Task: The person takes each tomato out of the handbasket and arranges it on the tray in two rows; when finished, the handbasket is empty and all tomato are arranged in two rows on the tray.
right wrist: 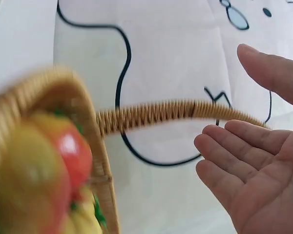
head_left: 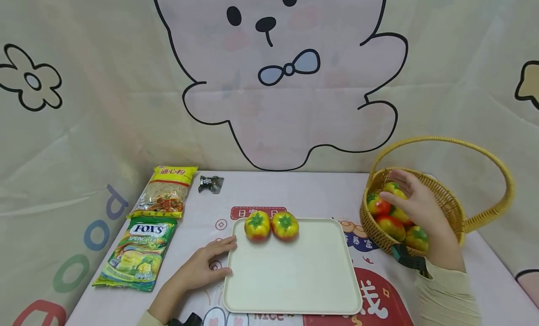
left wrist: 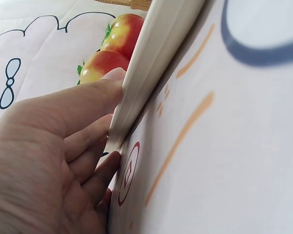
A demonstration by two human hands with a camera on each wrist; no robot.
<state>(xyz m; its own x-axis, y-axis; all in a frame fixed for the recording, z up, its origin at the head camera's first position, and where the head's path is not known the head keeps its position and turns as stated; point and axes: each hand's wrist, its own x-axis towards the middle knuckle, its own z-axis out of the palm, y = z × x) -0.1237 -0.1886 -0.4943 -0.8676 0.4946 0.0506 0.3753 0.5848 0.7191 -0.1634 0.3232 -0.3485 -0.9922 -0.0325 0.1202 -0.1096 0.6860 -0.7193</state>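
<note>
The right hand [head_left: 414, 202] is over the basket [head_left: 452, 204], its fingers straight, its thumb spread well away from them and nothing in its grasp. Several red-and-yellow fruits [head_left: 390, 228] lie in the basket, below this hand and to its left; in the right wrist view they are apart from the fingers. The basket's handle [head_left: 442, 140] arches above and to the right of the hand in the head view.

The left hand [head_left: 206, 263] has its fingers fairly straight, touching the left rim of the tray [head_left: 290, 279], which extends to the hand's right. Two more fruits [head_left: 257, 226] sit side by side on the tray, ahead and to the right of that hand. Left of it lies a green bag [head_left: 136, 253], with a yellow-topped bag [head_left: 164, 190] farther ahead and a small black packet [head_left: 211, 184] ahead too.
</note>
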